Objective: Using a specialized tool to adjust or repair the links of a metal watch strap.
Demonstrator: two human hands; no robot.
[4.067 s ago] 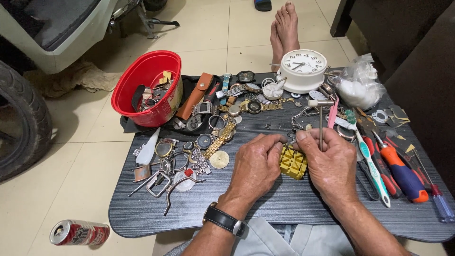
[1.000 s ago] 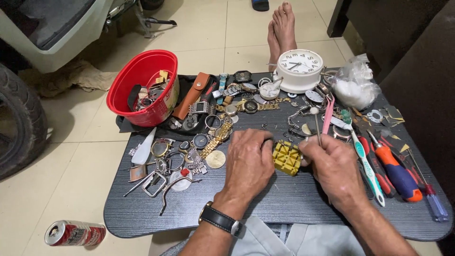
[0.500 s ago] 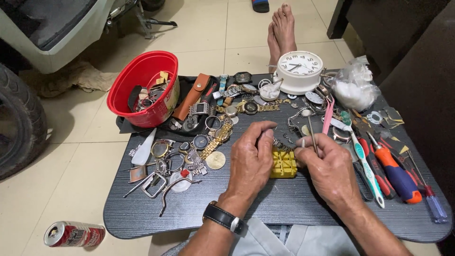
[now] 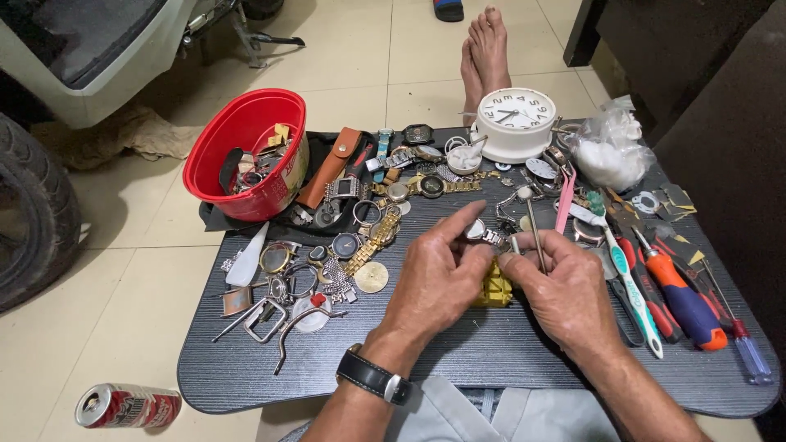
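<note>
The watch [image 4: 477, 232], pinched in the left hand [image 4: 438, 278] just above the yellow block [image 4: 495, 288], wants a steady grip; the right hand [image 4: 565, 295], closed on a thin metal tool [image 4: 536, 237], should press gently.

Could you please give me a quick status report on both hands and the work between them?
Left hand pinching small silver watch piece. Right hand gripping thin metal tool, upright. Yellow ridged block on dark table beneath both.
</note>
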